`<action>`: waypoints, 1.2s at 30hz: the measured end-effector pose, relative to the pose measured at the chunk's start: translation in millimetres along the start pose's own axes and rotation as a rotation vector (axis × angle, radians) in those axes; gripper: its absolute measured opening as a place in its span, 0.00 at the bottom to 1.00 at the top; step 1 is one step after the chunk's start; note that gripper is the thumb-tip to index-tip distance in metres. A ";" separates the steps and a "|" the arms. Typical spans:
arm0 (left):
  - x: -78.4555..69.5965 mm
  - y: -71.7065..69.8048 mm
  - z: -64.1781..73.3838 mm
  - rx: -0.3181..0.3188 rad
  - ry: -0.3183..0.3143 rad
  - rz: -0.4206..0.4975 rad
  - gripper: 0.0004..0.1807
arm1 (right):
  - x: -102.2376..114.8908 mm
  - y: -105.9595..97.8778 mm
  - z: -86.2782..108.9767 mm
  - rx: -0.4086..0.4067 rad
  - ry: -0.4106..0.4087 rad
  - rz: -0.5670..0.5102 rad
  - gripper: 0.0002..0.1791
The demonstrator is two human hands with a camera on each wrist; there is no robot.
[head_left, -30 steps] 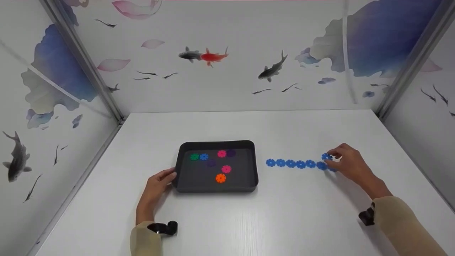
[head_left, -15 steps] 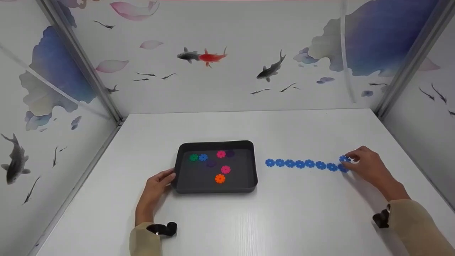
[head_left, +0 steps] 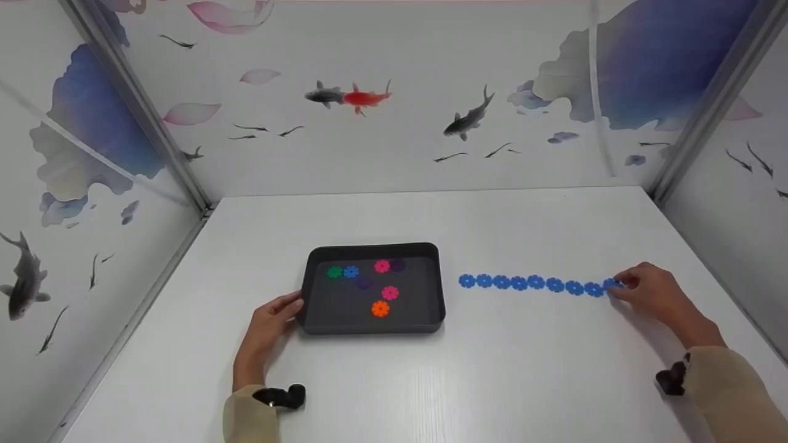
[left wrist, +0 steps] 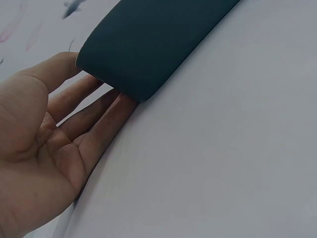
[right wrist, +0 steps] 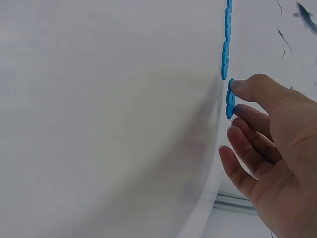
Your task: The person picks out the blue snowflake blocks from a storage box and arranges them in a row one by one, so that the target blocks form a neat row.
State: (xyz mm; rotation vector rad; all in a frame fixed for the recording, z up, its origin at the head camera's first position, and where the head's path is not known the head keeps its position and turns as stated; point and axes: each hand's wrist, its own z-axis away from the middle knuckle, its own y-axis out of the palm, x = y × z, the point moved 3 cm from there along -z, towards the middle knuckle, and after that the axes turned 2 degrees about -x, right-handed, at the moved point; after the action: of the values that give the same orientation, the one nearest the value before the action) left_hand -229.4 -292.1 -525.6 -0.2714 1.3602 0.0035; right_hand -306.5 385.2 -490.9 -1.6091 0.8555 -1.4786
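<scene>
My left hand (head_left: 271, 329) holds the left side of a dark grey tray (head_left: 369, 327). In the left wrist view the thumb lies against the tray's wall (left wrist: 133, 54) and the other fingers reach to its lower edge. Over at the right, my right hand (head_left: 655, 295) pinches a blue snowflake disc (head_left: 611, 284) between thumb and forefinger. That disc (right wrist: 230, 104) is at the right end of a row of blue snowflake discs (head_left: 520, 283) on the table; contact with its neighbour cannot be made out.
Inside the tray lie a green disc (head_left: 334, 272), a blue disc (head_left: 351, 272), pink discs (head_left: 389, 293), an orange disc (head_left: 380, 309) and dark purple discs (head_left: 365, 283). Printed wall panels (head_left: 394, 141) enclose the white table (head_left: 394, 381) at the back and sides.
My right hand has moved rightward along the row and lowered a blue disc at its right end. The row now reaches farther right. My left hand stays at the tray.
</scene>
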 end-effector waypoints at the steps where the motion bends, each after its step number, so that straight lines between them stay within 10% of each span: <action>1: 0.1 -0.1 0.1 0.000 0.000 0.000 0.27 | -1.2 -0.3 0.5 0.003 0.005 -0.001 0.24; 23: -2.5 -0.5 3.4 0.004 -0.010 -0.010 0.29 | 3.2 -3.7 0.9 0.062 0.057 -0.044 0.30; 36: -1.8 -0.7 3.0 -0.012 -0.013 -0.007 0.28 | 76.6 -5.4 2.6 -0.111 -0.121 -0.150 0.22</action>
State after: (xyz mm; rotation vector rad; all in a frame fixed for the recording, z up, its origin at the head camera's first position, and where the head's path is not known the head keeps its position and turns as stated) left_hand -226.8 -291.9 -523.2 -0.2857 1.3462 0.0071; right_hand -296.5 321.0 -449.8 -1.8596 0.7749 -1.4399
